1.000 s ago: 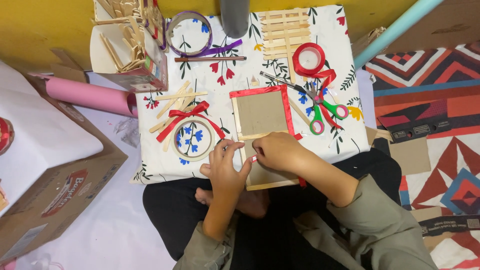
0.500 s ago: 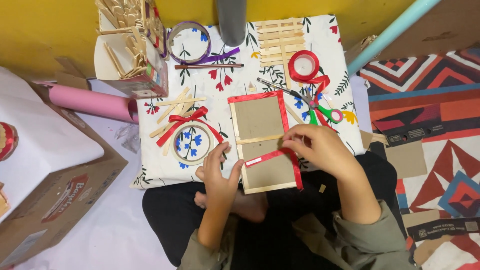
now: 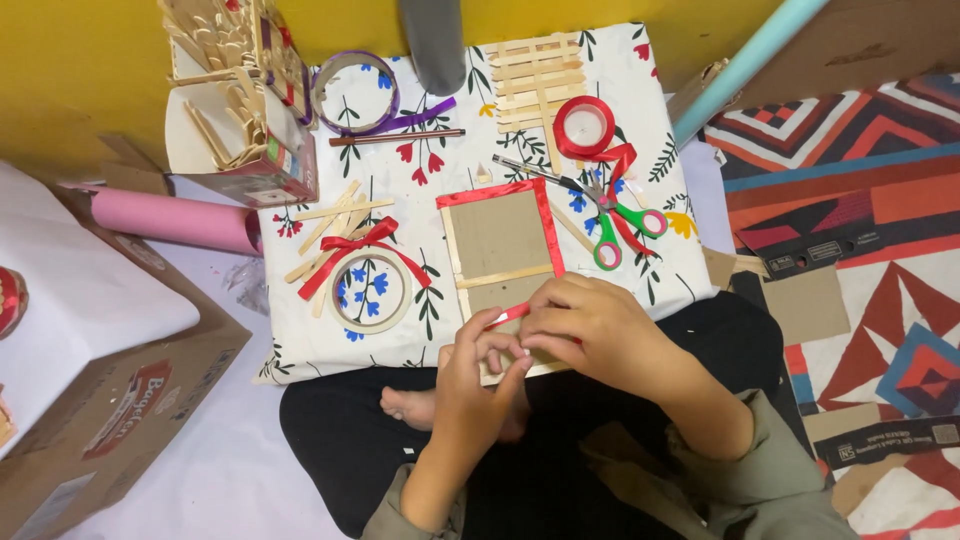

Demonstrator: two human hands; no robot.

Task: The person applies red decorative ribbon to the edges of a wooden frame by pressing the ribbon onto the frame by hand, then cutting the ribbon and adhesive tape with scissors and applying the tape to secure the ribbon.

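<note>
Head view: my left hand [image 3: 470, 385] and right hand [image 3: 590, 330] pinch red ribbon [image 3: 508, 316] onto the frame [image 3: 497, 235]'s bottom edge; top and right edges above look trimmed, left bare.

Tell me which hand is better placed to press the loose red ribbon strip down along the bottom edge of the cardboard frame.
Probably the left hand: its fingertips already pinch the thin red ribbon strip at the lower edge of the rectangular cardboard frame edged with red ribbon. The right hand lies over the frame's lower right corner, steadying it.

frame [image 3: 498, 240]: matt cardboard, wooden sticks | ribbon [image 3: 508, 316]: glossy red | scissors [image 3: 600, 205]: metal blades, plastic handles
</note>
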